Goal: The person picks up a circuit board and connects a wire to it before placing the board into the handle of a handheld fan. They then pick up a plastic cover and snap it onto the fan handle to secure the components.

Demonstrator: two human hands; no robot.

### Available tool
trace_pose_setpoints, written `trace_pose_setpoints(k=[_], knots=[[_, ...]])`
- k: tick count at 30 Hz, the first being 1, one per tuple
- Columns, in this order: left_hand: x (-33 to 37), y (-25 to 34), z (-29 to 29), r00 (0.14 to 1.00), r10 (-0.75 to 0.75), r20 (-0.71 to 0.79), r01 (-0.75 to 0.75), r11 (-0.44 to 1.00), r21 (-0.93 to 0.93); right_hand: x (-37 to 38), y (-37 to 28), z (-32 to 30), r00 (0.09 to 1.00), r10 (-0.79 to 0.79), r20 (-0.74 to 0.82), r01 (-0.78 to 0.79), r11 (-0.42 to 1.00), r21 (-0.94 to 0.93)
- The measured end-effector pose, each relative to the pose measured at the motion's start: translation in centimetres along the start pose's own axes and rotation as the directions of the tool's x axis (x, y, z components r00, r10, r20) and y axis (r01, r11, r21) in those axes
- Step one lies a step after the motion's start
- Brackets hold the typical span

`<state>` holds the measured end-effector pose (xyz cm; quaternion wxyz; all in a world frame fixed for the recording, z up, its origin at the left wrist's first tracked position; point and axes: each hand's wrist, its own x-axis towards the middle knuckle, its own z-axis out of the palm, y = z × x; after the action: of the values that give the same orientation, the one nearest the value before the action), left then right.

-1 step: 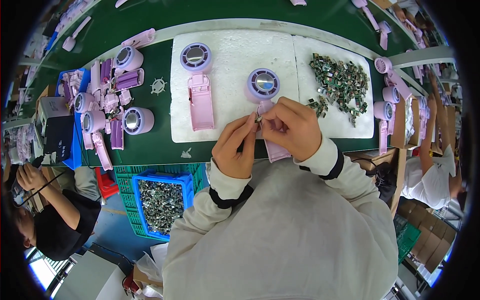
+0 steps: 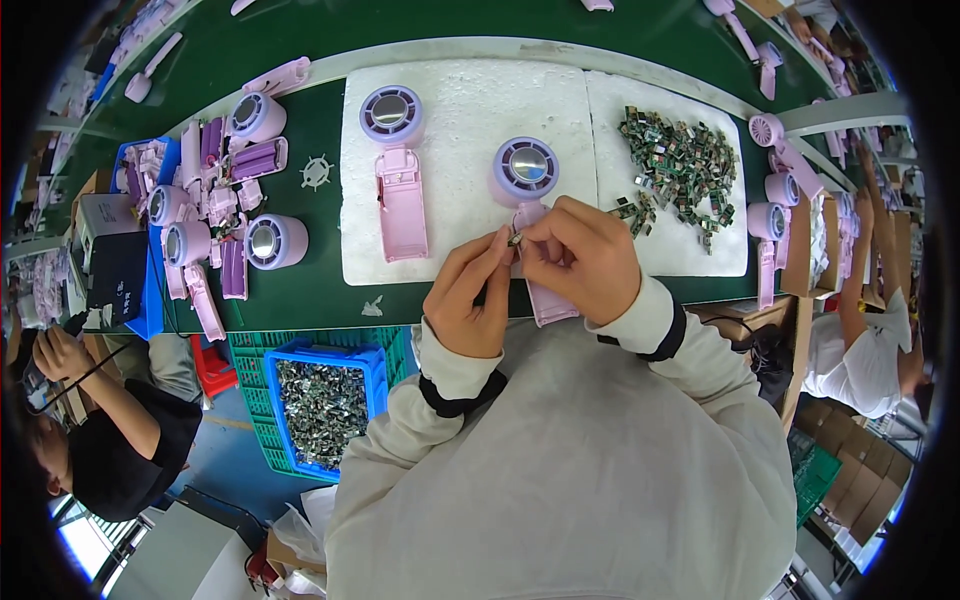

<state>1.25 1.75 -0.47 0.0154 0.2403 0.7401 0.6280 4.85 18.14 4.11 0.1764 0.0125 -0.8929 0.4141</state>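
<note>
A pink and lilac handheld fan (image 2: 525,170) lies on a white foam board, its open pink handle (image 2: 551,303) reaching toward me under my hands. Over that handle, my left hand (image 2: 471,290) pinches a small circuit board (image 2: 515,240) between thumb and finger. My right hand (image 2: 588,257) is closed at the board's right side, fingertips pressed together; whatever they hold is too small to make out. Left of my hands lies a second fan (image 2: 392,115) with its empty-looking handle shell (image 2: 404,215) open upward. A heap of small circuit boards (image 2: 680,165) sits to the right.
At left are several fan heads and purple-filled handles (image 2: 255,160) beside a blue bin (image 2: 150,290). A blue crate of circuit boards (image 2: 325,410) stands below the table edge. More fans (image 2: 768,220) lie at right. Co-workers sit on both sides.
</note>
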Motion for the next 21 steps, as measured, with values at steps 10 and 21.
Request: trace_pose_setpoints(k=[10, 21], knots=[[-0.3, 0.1, 1.0, 0.964, 0.258, -0.061, -0.237, 0.941, 0.242, -0.1, -0.2, 0.1, 1.000, -0.015, -0.024, 0.015, 1.000, -0.001], [3.0, 2.5, 2.5, 0.946, 0.264, 0.191, -0.303, 0.927, 0.222, 13.2, 9.7, -7.1, 0.922, 0.165, 0.351, -0.287, 0.899, 0.331]])
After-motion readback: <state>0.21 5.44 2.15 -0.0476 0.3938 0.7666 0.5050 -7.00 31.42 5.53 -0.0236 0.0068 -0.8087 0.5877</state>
